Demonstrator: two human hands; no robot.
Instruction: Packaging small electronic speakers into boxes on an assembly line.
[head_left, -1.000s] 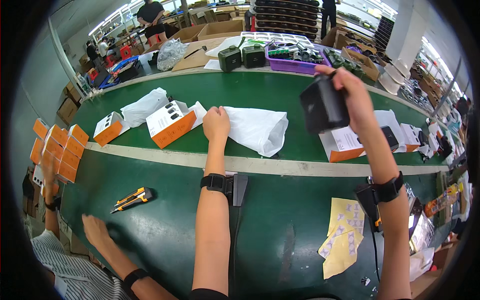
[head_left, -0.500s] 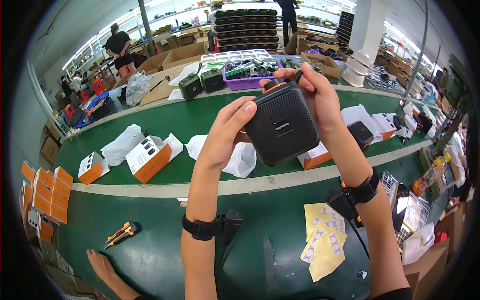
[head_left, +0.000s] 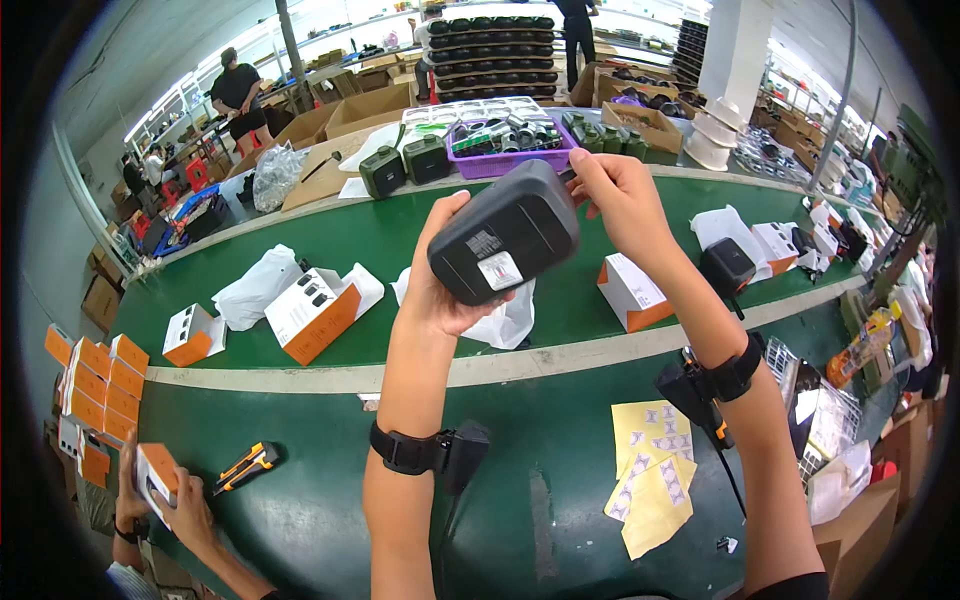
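My left hand [head_left: 437,285] is wrapped round the lower left side of a black box-shaped portable speaker [head_left: 515,225], held tilted above the belt. The speaker's flat face with a pale square sticker [head_left: 499,270] is turned up toward me. At its upper right corner my right hand [head_left: 628,200] pinches a short dark strap, mostly hidden by the fingers. Beneath, a white plastic bag [head_left: 510,322] lies on the green belt. An open white-and-orange carton [head_left: 632,292] stands right of it, with another black speaker [head_left: 727,262] farther right.
More cartons [head_left: 312,315] and a white bag [head_left: 255,288] lie to the left. Yellow sticker sheets [head_left: 655,480] and a utility knife [head_left: 247,467] rest on the near table. At lower left, a co-worker's hands [head_left: 180,500] hold a small carton. A purple basket [head_left: 500,165] stands behind.
The speaker has turned from its ribbed front to the stickered face, and my left hand has shifted underneath. Cartons on the belt have shifted slightly right. The co-worker's hands now hold a carton.
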